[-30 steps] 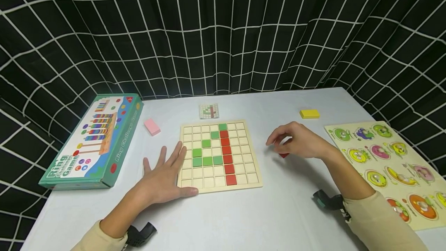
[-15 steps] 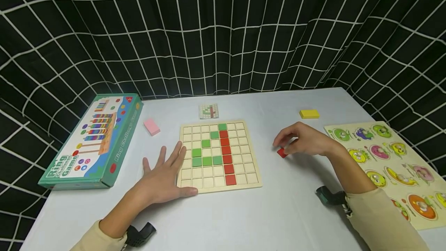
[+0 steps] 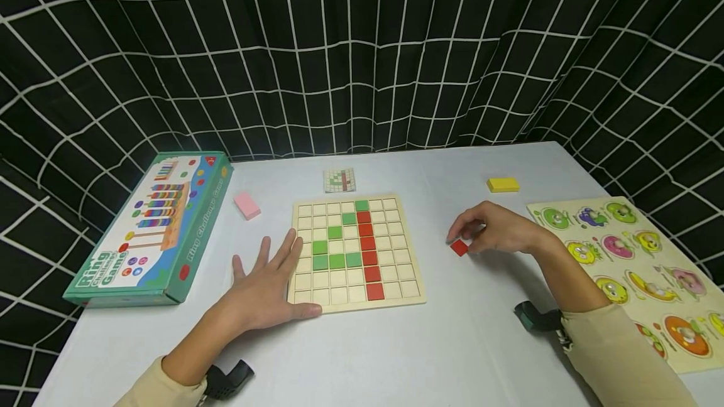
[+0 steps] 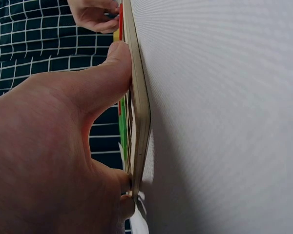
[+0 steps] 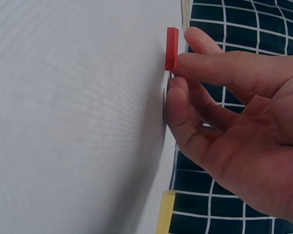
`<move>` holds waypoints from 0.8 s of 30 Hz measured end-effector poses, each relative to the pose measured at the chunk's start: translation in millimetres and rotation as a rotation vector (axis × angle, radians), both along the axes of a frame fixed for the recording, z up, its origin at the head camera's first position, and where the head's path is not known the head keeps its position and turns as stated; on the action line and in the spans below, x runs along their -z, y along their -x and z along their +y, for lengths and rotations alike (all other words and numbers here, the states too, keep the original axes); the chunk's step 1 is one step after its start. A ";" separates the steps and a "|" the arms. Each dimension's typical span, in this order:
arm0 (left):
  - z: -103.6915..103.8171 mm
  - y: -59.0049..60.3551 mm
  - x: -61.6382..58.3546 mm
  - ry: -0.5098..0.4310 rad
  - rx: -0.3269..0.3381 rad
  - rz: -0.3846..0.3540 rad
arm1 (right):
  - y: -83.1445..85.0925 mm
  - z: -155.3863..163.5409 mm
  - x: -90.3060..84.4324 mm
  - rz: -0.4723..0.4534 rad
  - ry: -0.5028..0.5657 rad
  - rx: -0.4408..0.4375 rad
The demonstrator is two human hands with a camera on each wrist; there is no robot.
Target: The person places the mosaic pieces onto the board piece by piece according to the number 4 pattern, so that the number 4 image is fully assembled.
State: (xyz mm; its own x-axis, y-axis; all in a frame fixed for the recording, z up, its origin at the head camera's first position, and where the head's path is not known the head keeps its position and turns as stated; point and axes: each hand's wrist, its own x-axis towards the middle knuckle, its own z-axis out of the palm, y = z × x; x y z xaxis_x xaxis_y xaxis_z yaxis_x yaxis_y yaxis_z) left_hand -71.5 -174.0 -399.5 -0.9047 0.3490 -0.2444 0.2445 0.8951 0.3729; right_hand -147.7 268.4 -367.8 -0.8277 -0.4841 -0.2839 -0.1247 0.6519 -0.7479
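Observation:
My left hand (image 3: 264,291) lies with its fingers spread along the left side of a wooden grid board (image 3: 386,301), fingertips and thumb resting on its edge. In the left wrist view the thumb (image 4: 115,68) presses on the board's rim. Several green tiles (image 3: 337,261) form a stepped shape in the grid, beside a column of red tiles (image 3: 368,244). Right of the board, my right hand (image 3: 500,228) pinches a loose red tile (image 3: 459,248) low at the tabletop, between thumb and index finger. The right wrist view shows this tile edge-on at the fingertips (image 5: 185,63).
A small pattern card (image 3: 339,180) lies behind the board. To the left are a pink block (image 3: 246,205) and a green-edged game box (image 3: 164,231). At right are a yellow block (image 3: 503,185) and a fruit picture board (image 3: 639,256). A black gridded curtain (image 3: 362,49) surrounds the white table (image 3: 396,357).
My right hand has shifted to the right and slightly down, and the loose red tile, mostly hidden under it before, now shows between its fingers. The left hand and board have stayed put.

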 end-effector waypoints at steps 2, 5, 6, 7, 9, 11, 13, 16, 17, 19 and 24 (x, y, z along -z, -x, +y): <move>0.1 -0.1 -0.6 -0.001 0.001 0.002 | 0.2 0.3 0.8 -0.003 -0.001 -0.006; 0.2 -0.2 -1.0 0.001 0.002 0.002 | 0.5 0.6 1.8 -0.003 -0.006 -0.016; 0.2 -0.1 -0.9 0.001 0.003 0.003 | 0.6 0.7 2.1 -0.002 -0.008 -0.018; 0.1 -0.1 -0.7 0.003 0.004 0.003 | 0.7 0.7 2.5 0.000 -0.011 -0.020; 0.1 -0.1 -0.3 0.006 0.005 0.007 | 0.8 0.9 3.3 0.004 -0.018 -0.020; 0.0 -0.1 0.1 0.008 0.007 0.012 | 0.9 1.1 4.1 0.007 -0.026 -0.019; 0.0 -0.1 0.2 0.008 0.008 0.015 | 0.8 0.7 4.5 0.013 -0.038 -0.017; -0.2 -0.1 -0.3 0.008 0.009 0.017 | 0.7 -0.6 4.3 0.028 -0.061 -0.017; -0.2 -0.1 -0.4 0.008 0.009 0.016 | 0.6 -1.0 4.0 0.033 -0.068 -0.016; -0.3 -0.1 -0.7 0.007 0.008 0.014 | 0.3 -1.9 3.3 0.043 -0.077 -0.018; -0.6 -0.7 -0.5 0.004 0.004 0.008 | -1.2 -4.4 2.0 0.042 -0.072 -0.015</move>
State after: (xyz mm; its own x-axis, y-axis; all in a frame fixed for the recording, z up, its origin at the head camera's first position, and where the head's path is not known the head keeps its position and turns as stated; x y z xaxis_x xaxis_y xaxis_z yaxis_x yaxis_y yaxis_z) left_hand -70.8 -174.6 -399.0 -0.9052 0.3515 -0.2390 0.2508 0.8956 0.3674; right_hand -146.4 264.1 -369.8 -0.8324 -0.4763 -0.2835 -0.1657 0.7019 -0.6927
